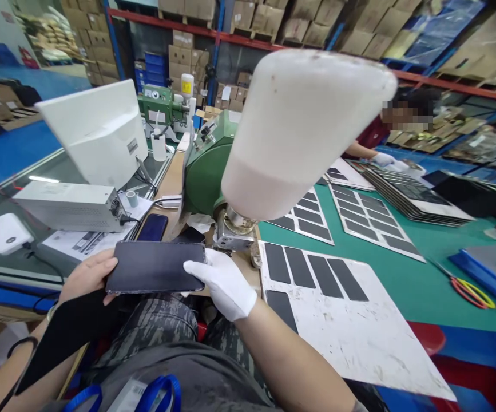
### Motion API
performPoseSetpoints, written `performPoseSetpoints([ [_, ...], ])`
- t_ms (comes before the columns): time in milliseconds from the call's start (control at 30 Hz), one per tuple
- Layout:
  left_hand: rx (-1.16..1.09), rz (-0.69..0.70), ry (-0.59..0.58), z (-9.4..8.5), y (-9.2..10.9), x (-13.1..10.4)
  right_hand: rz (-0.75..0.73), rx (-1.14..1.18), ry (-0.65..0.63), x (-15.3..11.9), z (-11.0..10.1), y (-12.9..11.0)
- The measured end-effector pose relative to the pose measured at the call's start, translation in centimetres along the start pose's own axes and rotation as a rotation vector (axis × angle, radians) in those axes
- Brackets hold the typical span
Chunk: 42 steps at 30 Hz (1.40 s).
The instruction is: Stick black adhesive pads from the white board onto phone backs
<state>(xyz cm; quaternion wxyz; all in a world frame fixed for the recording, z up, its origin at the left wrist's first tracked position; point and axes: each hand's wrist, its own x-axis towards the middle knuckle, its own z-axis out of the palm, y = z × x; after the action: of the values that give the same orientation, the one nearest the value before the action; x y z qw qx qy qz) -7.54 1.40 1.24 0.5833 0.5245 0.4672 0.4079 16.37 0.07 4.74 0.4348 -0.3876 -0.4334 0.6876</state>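
A dark, glossy rectangular panel point(155, 268) with rounded corners is held level above my lap. My bare left hand point(88, 276) grips its left end, thumb on top. At the right end, my right hand point(227, 284), in a white glove, pinches the panel with a finger on its upper face. A black sheet point(65, 335) slants across my left forearm; whether my left hand also holds it I cannot tell. Just beyond the panel stands a green machine point(209, 166) carrying a large, tilted white bottle point(303, 126) partly filled with pale liquid.
To the right, a white board point(337, 337) bears several dark rectangular pieces point(301, 267). Scissors point(473, 292) lie on the green tabletop point(402, 286). A white monitor point(97, 134), grey metal box point(71, 206) and dark phone point(153, 227) are leftward. A gloved co-worker point(370, 140) handles stacked boards point(419, 197).
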Motion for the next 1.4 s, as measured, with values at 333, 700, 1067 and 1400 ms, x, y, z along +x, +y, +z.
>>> performPoseSetpoints([
  [333, 0.419, 0.259, -0.501, 4.1, 2.1, 1.8, 0.05, -0.228, 0.02, -3.0, -6.1, 0.6],
  [700, 0.734, 0.385, -0.945, 10.6, 3.7, 3.0, 0.135, -0.712, 0.088, -6.3, -9.0, 0.9],
  [1067, -0.154, -0.068, -1.014, 12.4, -2.2, 7.6, 0.146, 0.042, 0.241, -7.0, -8.7, 1.1],
  [1400, -0.36, -0.234, -0.751, 9.7, -2.0, 5.4, 0.108, 0.203, 0.203, -4.1, -4.4, -0.1],
])
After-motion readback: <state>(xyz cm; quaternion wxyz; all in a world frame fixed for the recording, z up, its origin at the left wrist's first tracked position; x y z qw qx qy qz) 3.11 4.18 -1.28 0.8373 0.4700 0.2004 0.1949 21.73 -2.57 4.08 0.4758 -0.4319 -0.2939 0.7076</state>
